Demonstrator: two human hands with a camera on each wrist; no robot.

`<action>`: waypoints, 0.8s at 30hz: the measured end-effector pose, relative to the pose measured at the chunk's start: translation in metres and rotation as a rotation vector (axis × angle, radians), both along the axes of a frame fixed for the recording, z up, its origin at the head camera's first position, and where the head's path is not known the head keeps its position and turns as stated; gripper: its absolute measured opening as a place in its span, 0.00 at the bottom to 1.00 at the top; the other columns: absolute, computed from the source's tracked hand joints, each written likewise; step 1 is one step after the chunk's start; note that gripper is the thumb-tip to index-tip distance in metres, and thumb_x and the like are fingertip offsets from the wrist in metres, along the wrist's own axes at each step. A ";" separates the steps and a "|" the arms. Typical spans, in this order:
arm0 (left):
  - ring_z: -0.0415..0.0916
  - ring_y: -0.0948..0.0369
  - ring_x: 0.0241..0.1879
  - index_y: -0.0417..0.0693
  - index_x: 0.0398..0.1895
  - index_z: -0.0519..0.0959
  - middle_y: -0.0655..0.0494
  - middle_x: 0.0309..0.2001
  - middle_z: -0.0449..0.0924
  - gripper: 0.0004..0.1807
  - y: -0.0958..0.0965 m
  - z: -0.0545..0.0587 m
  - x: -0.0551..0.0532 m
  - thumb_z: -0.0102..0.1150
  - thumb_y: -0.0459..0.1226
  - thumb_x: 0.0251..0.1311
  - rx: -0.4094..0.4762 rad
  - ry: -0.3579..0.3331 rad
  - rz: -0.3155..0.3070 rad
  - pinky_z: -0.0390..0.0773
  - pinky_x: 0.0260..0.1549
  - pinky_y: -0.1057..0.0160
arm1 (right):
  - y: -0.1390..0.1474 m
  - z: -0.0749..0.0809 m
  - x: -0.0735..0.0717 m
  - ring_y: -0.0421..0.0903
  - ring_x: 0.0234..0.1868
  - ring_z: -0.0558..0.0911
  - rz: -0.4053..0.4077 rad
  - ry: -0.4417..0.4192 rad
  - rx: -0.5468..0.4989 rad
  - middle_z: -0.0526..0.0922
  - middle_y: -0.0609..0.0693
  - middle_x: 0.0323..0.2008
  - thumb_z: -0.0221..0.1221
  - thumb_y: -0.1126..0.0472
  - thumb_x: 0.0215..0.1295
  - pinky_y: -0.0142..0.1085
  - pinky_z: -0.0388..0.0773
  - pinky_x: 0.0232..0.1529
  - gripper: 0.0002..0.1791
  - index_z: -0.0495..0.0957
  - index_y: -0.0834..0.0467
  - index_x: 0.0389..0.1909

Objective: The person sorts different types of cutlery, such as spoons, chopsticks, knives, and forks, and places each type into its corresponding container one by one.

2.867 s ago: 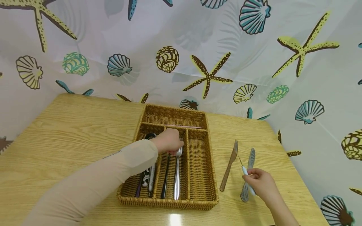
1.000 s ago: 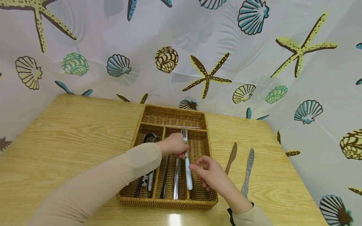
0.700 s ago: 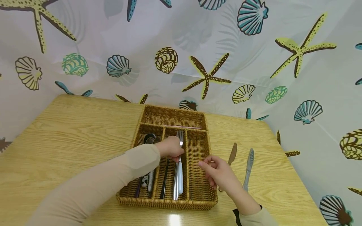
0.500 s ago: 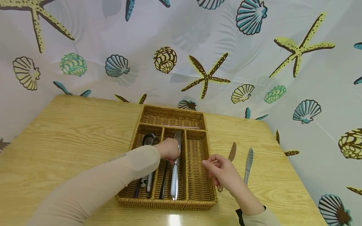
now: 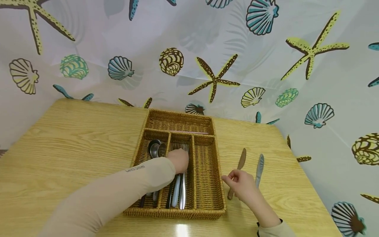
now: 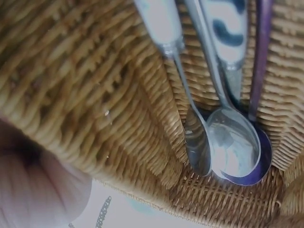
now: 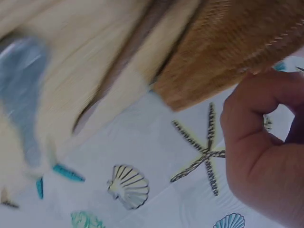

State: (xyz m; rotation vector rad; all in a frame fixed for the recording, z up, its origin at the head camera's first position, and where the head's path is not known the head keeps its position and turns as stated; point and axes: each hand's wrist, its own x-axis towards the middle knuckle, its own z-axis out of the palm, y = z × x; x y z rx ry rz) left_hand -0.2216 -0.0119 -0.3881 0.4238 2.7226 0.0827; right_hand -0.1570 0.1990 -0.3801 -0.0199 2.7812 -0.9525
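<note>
A woven cutlery basket [image 5: 204, 214] sits mid-table. My left hand [image 5: 179, 160] is in its middle compartment, curled over a fork with a light blue handle [image 5: 176, 191]; its fingertips are hidden. That fork lies between a black handle [image 5: 169, 195] and a silver handle [image 5: 182, 192], with tines showing beyond the hand. My right hand [image 5: 242, 184] hovers just right of the basket, fingers loosely bent and holding nothing. It overlaps a copper-coloured table knife [image 5: 242, 159]; a grey table knife [image 5: 260, 169] lies farther right.
Several spoons [image 6: 232, 142] lie in the left compartment. The right compartment [image 5: 204, 174] has bare wicker showing. A thin pink stick [image 5: 189, 132] is in the back compartment. A shell-patterned cloth [image 5: 142, 33] hangs behind the wooden table [image 5: 83, 131].
The blue-handled fork went from my right hand to my left, then down into the middle compartment, its handle shifting left. My right hand drew back rightward out of the basket.
</note>
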 end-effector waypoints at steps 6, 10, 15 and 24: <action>0.59 0.65 0.12 0.45 0.48 0.81 0.51 0.34 0.83 0.13 0.002 0.002 0.004 0.52 0.38 0.65 -0.086 0.031 -0.018 0.59 0.13 0.69 | 0.018 -0.018 -0.002 0.39 0.14 0.60 -0.003 0.015 0.224 0.64 0.45 0.12 0.56 0.58 0.64 0.29 0.58 0.17 0.15 0.73 0.60 0.20; 0.60 0.65 0.13 0.46 0.51 0.80 0.52 0.37 0.83 0.14 0.004 0.004 0.006 0.52 0.39 0.65 -0.120 0.033 -0.013 0.60 0.13 0.69 | 0.022 -0.029 -0.004 0.39 0.13 0.60 0.006 -0.034 0.269 0.64 0.45 0.11 0.56 0.56 0.64 0.30 0.58 0.18 0.18 0.72 0.58 0.15; 0.60 0.66 0.13 0.48 0.58 0.75 0.52 0.50 0.80 0.18 0.004 0.004 0.004 0.51 0.40 0.66 -0.129 0.020 -0.011 0.59 0.14 0.69 | 0.022 -0.035 -0.009 0.36 0.08 0.57 0.025 -0.088 0.270 0.59 0.42 0.05 0.55 0.59 0.63 0.27 0.54 0.14 0.20 0.73 0.57 0.11; 0.52 0.67 0.09 0.42 0.49 0.80 0.53 0.30 0.82 0.14 -0.002 0.012 -0.001 0.49 0.36 0.67 0.045 0.062 0.010 0.54 0.10 0.70 | 0.023 -0.031 -0.015 0.36 0.05 0.59 0.006 -0.176 0.229 0.60 0.43 0.02 0.54 0.62 0.61 0.27 0.58 0.10 0.18 0.75 0.61 0.13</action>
